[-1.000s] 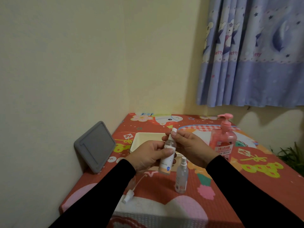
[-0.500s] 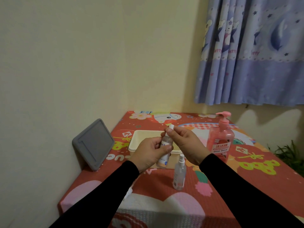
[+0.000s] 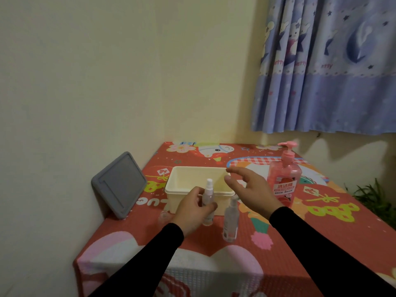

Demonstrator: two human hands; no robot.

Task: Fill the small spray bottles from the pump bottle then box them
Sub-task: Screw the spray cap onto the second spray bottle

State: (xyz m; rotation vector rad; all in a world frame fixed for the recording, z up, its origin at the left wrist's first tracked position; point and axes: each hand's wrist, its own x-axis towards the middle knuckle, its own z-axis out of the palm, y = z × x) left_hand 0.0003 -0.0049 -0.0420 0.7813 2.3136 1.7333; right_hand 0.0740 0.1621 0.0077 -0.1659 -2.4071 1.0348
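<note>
My left hand grips a small clear spray bottle upright in front of the cream box; its white nozzle points up. My right hand hovers open just right of that bottle, fingers spread, holding nothing. A second small spray bottle stands on the table below my right hand. The pink pump bottle stands to the right of the box. The inside of the box shows nothing that I can make out.
A grey lid leans against the left wall. A small clear cap lies left of my left hand. The table has a red cartoon cloth. A blue curtain hangs at the right, a plant below it.
My right hand has let go of the bottle's top and opened, moving right. My left hand has lowered the bottle slightly.
</note>
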